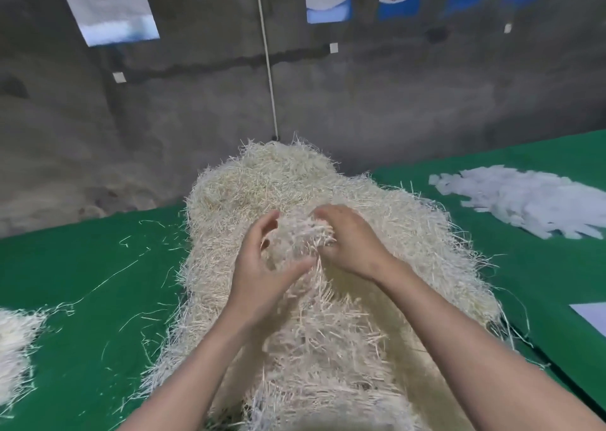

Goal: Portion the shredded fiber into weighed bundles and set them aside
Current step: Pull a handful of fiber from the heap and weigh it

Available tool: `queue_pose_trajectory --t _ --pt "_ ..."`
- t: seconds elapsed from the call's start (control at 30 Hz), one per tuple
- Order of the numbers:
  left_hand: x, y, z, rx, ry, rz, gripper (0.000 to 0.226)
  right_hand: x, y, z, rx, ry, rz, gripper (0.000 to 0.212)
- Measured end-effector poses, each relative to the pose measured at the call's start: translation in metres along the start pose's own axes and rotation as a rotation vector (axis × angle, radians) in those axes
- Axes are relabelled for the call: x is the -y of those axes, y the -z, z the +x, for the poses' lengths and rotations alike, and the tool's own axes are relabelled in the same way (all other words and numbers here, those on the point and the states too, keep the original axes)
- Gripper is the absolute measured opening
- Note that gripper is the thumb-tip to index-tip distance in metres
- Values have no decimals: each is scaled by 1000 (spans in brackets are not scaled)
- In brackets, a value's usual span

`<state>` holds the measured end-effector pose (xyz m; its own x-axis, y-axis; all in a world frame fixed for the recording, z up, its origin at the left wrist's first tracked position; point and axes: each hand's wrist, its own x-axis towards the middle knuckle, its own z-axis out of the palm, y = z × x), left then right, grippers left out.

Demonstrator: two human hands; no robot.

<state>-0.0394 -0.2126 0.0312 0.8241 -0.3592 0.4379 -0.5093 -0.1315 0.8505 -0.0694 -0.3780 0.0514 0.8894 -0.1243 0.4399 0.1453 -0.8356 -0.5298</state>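
Note:
A big heap of pale cream shredded fiber [262, 184] fills the middle of the green table, from the front edge back to the wall. Both hands are on top of it near its centre. My left hand [262, 266] cups a tuft of fiber [300, 237] from the left, fingers curled, thumb underneath. My right hand [351, 240] presses on the same tuft from the right, with strands showing between its fingers. The tuft is blurred and still joined to the heap.
A smaller bundle of fiber [13, 348] lies at the left edge of the green table [82, 283]. Loose strands are scattered between it and the heap. A pile of white sheets [531, 204] lies at back right, a white sheet [590, 316] at far right. A concrete wall stands behind.

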Motion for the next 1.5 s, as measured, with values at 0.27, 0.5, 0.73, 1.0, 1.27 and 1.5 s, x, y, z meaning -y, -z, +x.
queue_pose_trajectory --t 0.27,0.5,0.73,1.0,1.27,1.5 --pt "-28 -1 48 287 476 -452 25 27 30 34 33 126 693 67" --pt "-14 7 61 -237 572 -647 5 -5 -12 6 198 -259 667 127" --pt "-31 26 74 -135 358 -674 20 -4 -81 -13 286 -419 436 45" --pt "-3 17 51 547 273 724 45 -2 -44 22 -183 -436 623 41" --pt "20 57 78 7 -223 1325 26 -50 -74 -16 230 -281 -502 18" --pt "33 83 89 -328 -76 1053 45 -33 -29 -9 242 -257 -351 77"
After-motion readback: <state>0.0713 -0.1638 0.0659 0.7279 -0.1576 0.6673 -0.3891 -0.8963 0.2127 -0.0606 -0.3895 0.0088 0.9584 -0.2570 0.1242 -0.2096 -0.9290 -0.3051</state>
